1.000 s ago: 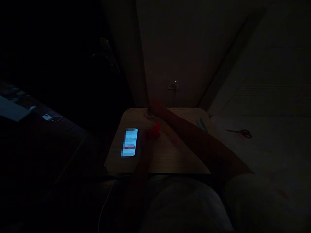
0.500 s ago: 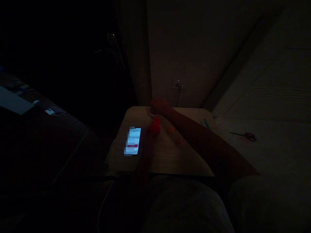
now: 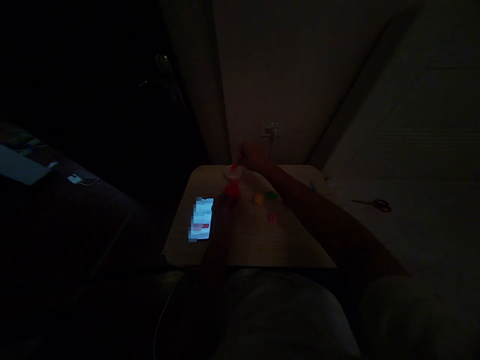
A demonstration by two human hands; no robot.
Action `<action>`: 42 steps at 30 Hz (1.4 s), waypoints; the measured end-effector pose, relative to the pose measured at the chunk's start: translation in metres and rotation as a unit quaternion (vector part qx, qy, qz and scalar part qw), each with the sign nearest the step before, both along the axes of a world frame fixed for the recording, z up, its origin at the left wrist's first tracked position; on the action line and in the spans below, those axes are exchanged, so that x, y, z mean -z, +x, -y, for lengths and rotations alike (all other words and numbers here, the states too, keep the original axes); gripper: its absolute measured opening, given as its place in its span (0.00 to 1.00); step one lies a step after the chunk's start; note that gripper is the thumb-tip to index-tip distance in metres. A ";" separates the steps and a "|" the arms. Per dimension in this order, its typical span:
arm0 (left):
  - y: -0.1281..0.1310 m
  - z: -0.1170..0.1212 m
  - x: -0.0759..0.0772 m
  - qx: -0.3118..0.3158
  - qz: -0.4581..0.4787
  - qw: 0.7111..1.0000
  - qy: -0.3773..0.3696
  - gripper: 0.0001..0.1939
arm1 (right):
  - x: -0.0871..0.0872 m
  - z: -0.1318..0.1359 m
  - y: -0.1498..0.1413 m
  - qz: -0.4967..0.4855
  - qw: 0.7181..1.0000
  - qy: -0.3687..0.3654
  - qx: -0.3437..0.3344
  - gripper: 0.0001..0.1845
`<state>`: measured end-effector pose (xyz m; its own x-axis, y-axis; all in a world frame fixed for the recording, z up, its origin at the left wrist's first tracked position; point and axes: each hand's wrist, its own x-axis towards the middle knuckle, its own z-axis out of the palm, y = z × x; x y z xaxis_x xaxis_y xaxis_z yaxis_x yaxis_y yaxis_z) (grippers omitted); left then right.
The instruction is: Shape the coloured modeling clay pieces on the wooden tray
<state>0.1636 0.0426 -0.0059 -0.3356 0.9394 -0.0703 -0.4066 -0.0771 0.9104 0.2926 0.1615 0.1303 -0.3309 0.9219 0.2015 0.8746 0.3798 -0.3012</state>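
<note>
A round, pale container sits at the far edge of the wooden desk, left of its middle; a small red piece shows at it, though the dimness hides whether that piece lies inside or hangs just above; nothing else in the container can be made out. The right arm reaches from the near right diagonally across the desk to the far side; the right hand is raised just beside the container, wrist bent and fingers curled toward it; whether its grip is clenched on anything I cannot tell.

The left forearm comes up from the near side, and the left hand is low over the desk, its grip grasping a red lump, which is just near of the container and apart from it; the individual fingers are too dark to separate.

To the right of the lump lie an orange piece and a green piece close together, with a pink piece nearer; a blue strip is at the far right of the desk; a lit phone lies left of the left hand; scissors rest on a pale surface to the right.
</note>
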 end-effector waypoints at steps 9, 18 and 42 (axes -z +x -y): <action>0.008 0.006 -0.020 0.048 0.102 0.994 -0.012 0.15 | 0.020 0.036 0.021 -0.021 0.988 -0.073 -0.136 0.04; 0.016 0.010 -0.022 0.032 0.030 0.998 -0.036 0.18 | 0.029 0.065 0.029 -0.111 0.988 -0.050 -0.094 0.19; 0.024 0.026 -0.027 0.117 0.100 0.988 -0.002 0.17 | 0.087 0.118 0.039 -0.325 0.940 0.056 -0.089 0.14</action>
